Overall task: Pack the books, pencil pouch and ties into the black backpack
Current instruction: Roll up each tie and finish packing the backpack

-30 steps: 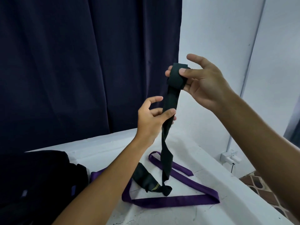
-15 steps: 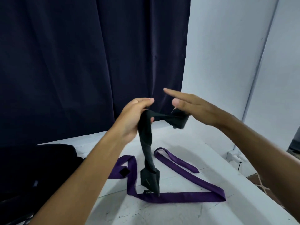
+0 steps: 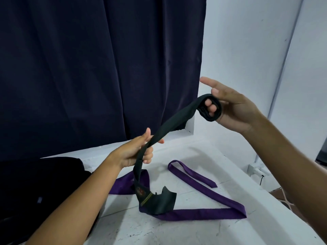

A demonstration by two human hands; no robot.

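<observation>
The black tie (image 3: 174,119) hung in the air between both hands, its narrow end wound in a small coil around two or three fingers (image 3: 210,107) of the right hand (image 3: 235,106). That looked like rolling it up so it would pack small. The right hand's grip was loose: thumb and forefinger stretched out, the other fingers hooked inside the coil. The left hand (image 3: 136,151) had its grip closed round the tie's middle, thumb up, probably to feed the length and keep it taut. The tie's wide end lay crumpled on the white table (image 3: 177,232), on top of the purple tie (image 3: 203,213).

The purple tie sprawled in a loose loop across the table, not yet rolled. The backpack (image 3: 40,184) sat at the left, beside the left forearm, and whether it was open could not be told. A dark curtain (image 3: 99,68) hung behind. Books and pouch were not in view. The trailing wide end might snag the purple tie.
</observation>
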